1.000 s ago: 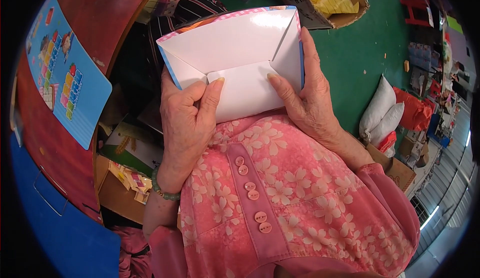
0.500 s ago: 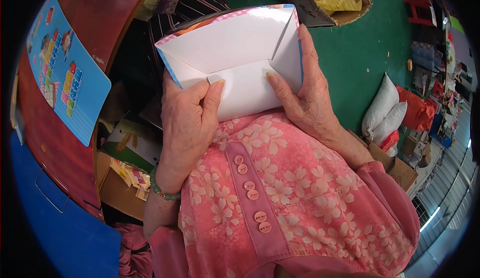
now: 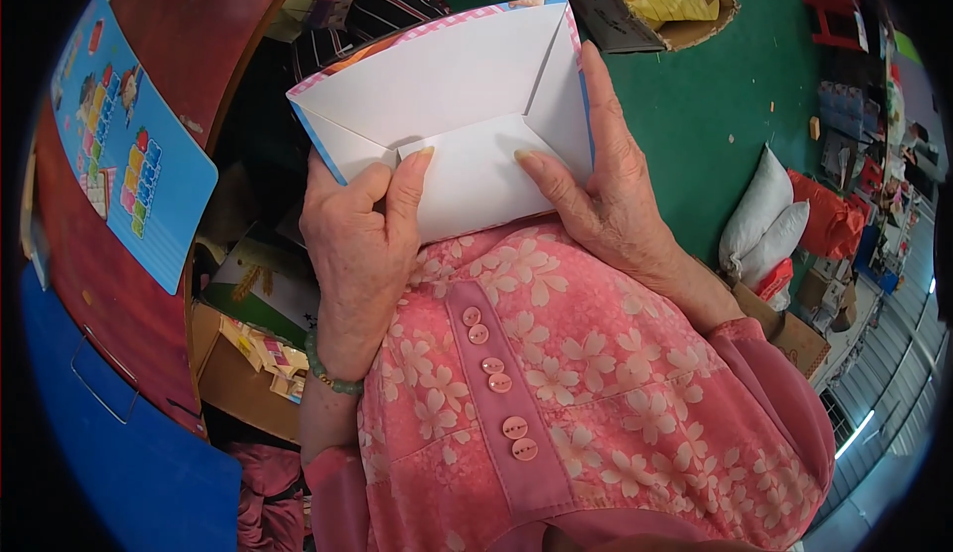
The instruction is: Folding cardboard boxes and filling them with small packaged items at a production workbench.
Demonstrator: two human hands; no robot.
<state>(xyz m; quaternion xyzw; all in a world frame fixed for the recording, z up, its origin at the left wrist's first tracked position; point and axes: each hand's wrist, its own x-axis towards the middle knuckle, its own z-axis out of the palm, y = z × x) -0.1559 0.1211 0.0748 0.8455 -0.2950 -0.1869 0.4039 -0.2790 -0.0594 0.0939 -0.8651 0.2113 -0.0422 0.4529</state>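
Between my two hands is a cardboard box (image 3: 447, 85), white inside, with folded corners and a blue and pink-checked printed outer side. My left hand (image 3: 359, 219) grips its left side, the thumb pressing on the white panel nearest me and the fingers behind the box. My right hand (image 3: 611, 175) clasps the right side, its thumb on the same panel and its fingers along the outer wall. That near panel rests close against my pink flowered clothing (image 3: 556, 353). A green bead bracelet (image 3: 333, 378) circles my left wrist.
A blue printed sheet of card (image 3: 139, 155) lies on the red-brown table (image 3: 199, 46) at left. Below it stands an open carton (image 3: 238, 378) with small printed pieces. Another carton (image 3: 606, 6) holding yellow material is at the far side, and white sacks (image 3: 759, 214) lie on the green floor.
The box has shifted slightly left and away from me, with both hands moving along with it. My grip on it stays the same.
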